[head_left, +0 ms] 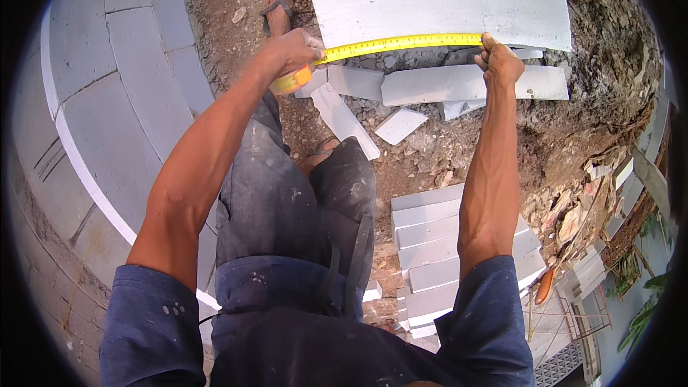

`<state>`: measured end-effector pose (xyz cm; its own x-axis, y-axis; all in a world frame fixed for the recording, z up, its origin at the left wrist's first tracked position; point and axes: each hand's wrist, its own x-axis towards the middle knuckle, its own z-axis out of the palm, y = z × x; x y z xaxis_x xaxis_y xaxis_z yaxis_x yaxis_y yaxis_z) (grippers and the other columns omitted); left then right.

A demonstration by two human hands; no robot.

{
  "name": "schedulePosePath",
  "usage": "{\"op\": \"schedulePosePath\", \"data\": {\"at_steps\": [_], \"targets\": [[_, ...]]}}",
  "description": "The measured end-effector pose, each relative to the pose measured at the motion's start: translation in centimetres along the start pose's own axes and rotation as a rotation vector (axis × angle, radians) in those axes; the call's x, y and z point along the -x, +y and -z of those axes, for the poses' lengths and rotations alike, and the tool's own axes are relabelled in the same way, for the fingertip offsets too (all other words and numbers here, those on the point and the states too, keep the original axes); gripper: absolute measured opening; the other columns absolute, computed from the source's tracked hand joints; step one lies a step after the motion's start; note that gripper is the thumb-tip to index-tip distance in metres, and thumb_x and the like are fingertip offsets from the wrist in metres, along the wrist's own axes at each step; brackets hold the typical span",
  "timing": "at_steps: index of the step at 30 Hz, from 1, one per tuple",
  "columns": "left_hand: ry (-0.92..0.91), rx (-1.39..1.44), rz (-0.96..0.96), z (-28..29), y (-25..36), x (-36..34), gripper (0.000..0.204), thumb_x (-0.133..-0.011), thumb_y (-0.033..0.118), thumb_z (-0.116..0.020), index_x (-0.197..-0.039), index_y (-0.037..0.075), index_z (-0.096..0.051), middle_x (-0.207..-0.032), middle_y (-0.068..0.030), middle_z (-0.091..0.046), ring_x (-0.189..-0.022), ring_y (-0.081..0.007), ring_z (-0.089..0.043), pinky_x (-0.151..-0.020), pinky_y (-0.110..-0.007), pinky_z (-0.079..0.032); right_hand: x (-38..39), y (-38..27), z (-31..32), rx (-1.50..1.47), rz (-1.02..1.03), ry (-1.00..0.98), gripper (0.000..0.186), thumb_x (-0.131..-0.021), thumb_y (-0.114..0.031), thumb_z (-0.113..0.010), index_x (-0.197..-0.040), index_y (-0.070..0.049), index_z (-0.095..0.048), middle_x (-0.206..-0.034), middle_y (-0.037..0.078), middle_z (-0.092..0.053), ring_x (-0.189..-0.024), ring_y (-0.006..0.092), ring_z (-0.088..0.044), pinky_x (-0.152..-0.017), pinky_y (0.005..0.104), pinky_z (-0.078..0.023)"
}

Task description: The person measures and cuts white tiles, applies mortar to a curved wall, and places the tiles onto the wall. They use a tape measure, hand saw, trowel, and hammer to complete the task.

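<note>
A yellow tape measure [401, 44] is stretched along the near edge of a large pale grey slab [437, 0]. At its left end my left hand [297, 51] is closed on the tape, next to the slab's near left corner. The orange and yellow tape case [292, 81] shows just under that hand. My right hand [500, 61] pinches the other end of the tape, thumb on top, against the slab's near edge short of its right corner. Broken pale strips [473, 84] lie on the ground just below the tape.
Stacked light grey blocks [433, 251] stand near my right forearm. A tool with an orange-brown handle [545, 285] lies farther right, by rubble. On the left runs a wall of grey blocks [107, 143]. Stony soil [423, 161] and my sandalled foot [279, 11] lie between.
</note>
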<state>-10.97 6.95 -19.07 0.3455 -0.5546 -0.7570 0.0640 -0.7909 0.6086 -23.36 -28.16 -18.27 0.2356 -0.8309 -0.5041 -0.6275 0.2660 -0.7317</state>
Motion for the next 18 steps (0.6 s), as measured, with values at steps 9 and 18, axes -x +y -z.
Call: {"op": "schedulePosePath", "data": {"at_steps": [9,18], "targets": [[-0.5,0.056,0.226,-8.7,-2.2,6.0,0.045,-0.094,0.048,-0.053,-0.096,0.007,-0.072,-0.079,-0.0079,-0.069,-0.075,-0.0177,-0.063,-0.07,-0.034,-0.048,9.9,11.5,11.5,-0.005,-0.325,0.025,0.022,-0.084,-0.013,-0.071,-0.098,0.003,-0.067,-0.077,0.005,-0.064,-0.057,0.0094,-0.055,-0.048,0.0221,-0.05],[-0.358,0.357,0.271,0.5,6.5,9.7,0.074,-0.095,0.066,-0.026,-0.115,0.002,-0.056,-0.086,-0.013,-0.064,-0.08,-0.0215,-0.061,-0.074,-0.037,-0.049,20.6,-0.6,-1.6,-0.081,-0.071,-0.482,0.03,-0.084,-0.02,-0.073,-0.104,0.001,-0.067,-0.088,0.006,-0.067,-0.076,0.0129,-0.062,-0.066,0.0265,-0.053]]}}
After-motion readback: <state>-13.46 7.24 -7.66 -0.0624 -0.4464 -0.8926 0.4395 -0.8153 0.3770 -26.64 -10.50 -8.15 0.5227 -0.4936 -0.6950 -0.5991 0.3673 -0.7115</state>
